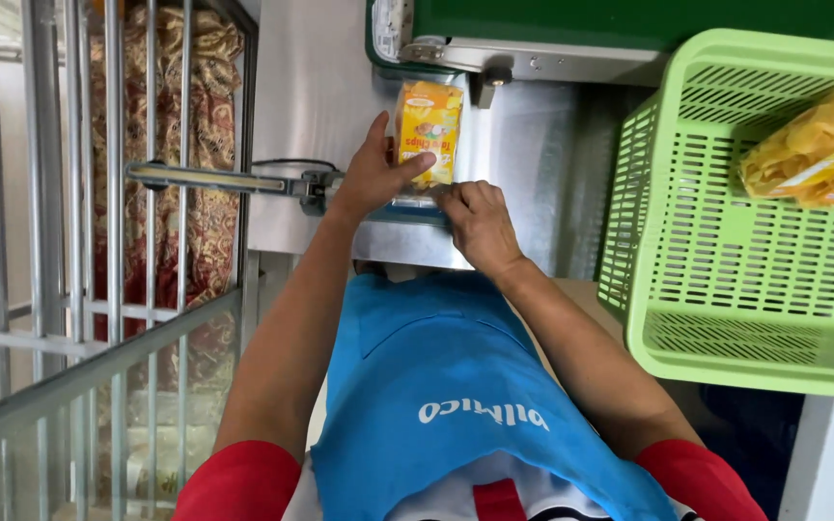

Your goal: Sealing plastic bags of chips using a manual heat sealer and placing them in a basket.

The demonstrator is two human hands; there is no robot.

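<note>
Both hands meet on a small yellow packet of chips point(428, 130) that stands upright against a steel machine point(340, 87). Left hand point(371, 174) holds the packet from its left side, fingers stretched up along the edge and thumb pressed across the front. Right hand point(478, 220) is curled narrow at the packet's lower right corner, its fingertips pinching the clear bottom edge where it rests on the machine's ledge. Just above the packet hangs a metal bar point(533, 60) under a green housing point(629, 19). A metal lever arm point(214, 178) runs out to the left from the machine, near the left wrist. Off to the right, well apart from the hands, sits a light green plastic basket point(726, 241) with another bag of yellow chips point(818, 150) lying in it. Grey metal railings point(69, 289) stand at the left, with patterned red cloth point(209, 193) behind them. Below the arms shows a blue apron point(436, 386).
</note>
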